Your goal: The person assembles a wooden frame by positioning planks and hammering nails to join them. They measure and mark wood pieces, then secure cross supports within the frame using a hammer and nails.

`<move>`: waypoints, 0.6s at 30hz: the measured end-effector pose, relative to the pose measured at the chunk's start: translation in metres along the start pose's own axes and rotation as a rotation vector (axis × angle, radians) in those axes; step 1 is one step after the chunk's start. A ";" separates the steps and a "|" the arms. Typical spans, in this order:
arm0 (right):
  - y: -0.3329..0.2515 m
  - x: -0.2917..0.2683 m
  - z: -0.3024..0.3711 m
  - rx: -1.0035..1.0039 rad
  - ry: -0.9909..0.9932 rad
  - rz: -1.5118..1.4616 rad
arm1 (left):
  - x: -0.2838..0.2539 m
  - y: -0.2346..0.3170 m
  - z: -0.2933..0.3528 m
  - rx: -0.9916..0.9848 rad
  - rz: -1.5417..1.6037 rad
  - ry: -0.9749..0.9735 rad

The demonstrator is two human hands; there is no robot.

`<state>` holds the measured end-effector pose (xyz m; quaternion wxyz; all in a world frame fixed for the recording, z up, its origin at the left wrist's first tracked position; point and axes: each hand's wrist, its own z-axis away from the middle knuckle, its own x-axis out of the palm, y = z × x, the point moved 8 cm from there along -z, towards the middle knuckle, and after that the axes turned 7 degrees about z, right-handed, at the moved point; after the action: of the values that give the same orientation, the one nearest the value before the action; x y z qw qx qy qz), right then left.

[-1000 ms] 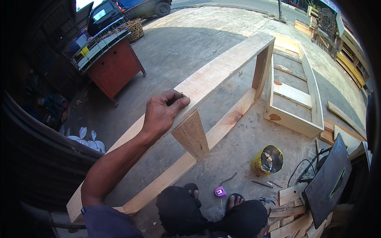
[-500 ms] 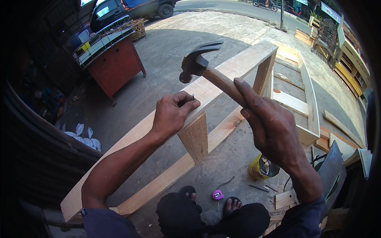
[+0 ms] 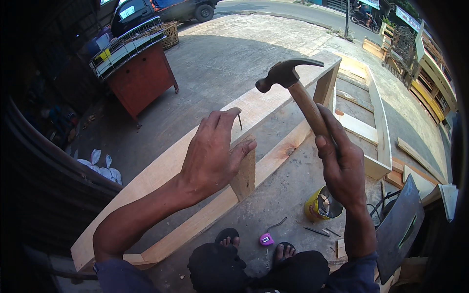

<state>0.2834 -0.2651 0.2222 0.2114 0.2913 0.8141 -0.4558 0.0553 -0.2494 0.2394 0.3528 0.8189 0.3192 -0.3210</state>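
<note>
A nail point(image 3: 240, 121) stands upright in the pale plank point(image 3: 273, 102) that forms the top of a wooden frame. Around it my left hand point(image 3: 210, 151) rests on the plank, open, its thumb spread away from the fingers and the fingertips beside the nail. In my right hand point(image 3: 342, 166) is a claw hammer point(image 3: 286, 75), gripped by its wooden handle. Its head is raised above the plank, to the right of the nail, with the striking face toward the left. A short wooden upright point(image 3: 246, 171) joins the plank to a lower board point(image 3: 273, 158).
Behind the right hand lies another wooden frame point(image 3: 359, 122). On the concrete near my feet are a yellow can point(image 3: 315, 207), a pink tape measure point(image 3: 266, 239) and scrap wood. A dark sheet point(image 3: 400, 224) leans at lower right. A red cart point(image 3: 141, 83) stands far left.
My left fingers have let go of the nail and spread apart, leaving it standing. The hammer has swung to the right and turned, its handle now steeper; my right hand is slightly lower.
</note>
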 end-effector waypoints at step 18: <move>0.054 0.009 0.044 0.223 -0.055 -0.134 | 0.114 -0.098 0.100 -0.713 0.888 0.299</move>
<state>0.3161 -0.2783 0.1615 0.1689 0.2453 0.7700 -0.5643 0.0191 -0.2402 0.0627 0.6583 0.7413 0.0800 0.1037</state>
